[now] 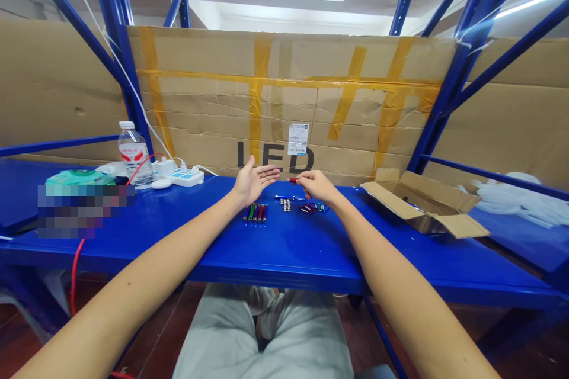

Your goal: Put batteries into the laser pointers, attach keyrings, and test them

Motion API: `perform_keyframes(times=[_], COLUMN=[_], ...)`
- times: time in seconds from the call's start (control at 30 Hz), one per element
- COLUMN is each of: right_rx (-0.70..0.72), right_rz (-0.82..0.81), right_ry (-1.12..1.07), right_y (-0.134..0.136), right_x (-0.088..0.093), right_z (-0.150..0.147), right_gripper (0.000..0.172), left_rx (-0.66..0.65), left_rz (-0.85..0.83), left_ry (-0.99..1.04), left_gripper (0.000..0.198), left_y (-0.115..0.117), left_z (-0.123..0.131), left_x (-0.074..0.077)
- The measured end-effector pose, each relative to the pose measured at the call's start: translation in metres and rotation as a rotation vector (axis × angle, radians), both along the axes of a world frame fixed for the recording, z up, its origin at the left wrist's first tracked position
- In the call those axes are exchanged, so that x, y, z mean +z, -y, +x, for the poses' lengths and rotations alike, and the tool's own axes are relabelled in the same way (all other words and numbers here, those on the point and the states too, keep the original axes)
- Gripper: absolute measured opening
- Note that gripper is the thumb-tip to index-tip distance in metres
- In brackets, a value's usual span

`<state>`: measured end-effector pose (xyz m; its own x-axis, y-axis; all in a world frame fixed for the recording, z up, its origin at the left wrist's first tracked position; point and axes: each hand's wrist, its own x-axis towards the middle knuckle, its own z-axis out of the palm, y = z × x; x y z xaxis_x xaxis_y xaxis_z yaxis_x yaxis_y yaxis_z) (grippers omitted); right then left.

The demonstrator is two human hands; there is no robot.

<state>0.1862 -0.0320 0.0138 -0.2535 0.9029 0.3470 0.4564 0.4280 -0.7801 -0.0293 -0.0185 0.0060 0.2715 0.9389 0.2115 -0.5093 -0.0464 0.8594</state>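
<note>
My left hand is held above the blue table with its palm turned up and its fingers stretched out. My right hand pinches a small red tube, whose end points toward my left fingers. Below the hands lies a slim blue metallic tube. Several small silver button cells sit in rows just in front of it. Beside them, under my right hand, is a cluster of coloured clips or rings. A row of coloured metallic tubes lies side by side near my left wrist.
An open cardboard box stands on the right of the blue table. At left are a water bottle, a white power strip and a green packet. A large cardboard sheet closes off the back between blue posts.
</note>
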Motion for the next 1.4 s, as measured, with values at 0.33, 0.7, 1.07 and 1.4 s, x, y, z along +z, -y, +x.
perform_keyframes(times=[0.33,0.7,1.07,1.4], right_rx=[-0.038,0.029,0.043,0.028], right_rz=[-0.016,-0.022,-0.006,-0.002], right_ry=[0.009,0.076,0.073,0.086], right_y=[0.0052,0.0085,0.0045,0.0078], right_x=[0.0037,0.0053,0.0028,0.0052], right_z=[-0.0023,-0.0036,-0.0004,-0.0006], right_gripper=[0.020,0.022,0.023,0.022], left_rx=[0.009,-0.001,-0.012,-0.015], left_rz=[0.011,0.022,0.034,0.050], left_ry=[-0.013,-0.015,-0.032,-0.042], left_gripper=[0.072,0.072,0.072,0.074], left_y=[0.0004,-0.0020,-0.0017,-0.0004], left_z=[0.0006,-0.0008,0.0002,0.0007], left_x=[-0.0002,-0.0015,-0.0021,-0.0028])
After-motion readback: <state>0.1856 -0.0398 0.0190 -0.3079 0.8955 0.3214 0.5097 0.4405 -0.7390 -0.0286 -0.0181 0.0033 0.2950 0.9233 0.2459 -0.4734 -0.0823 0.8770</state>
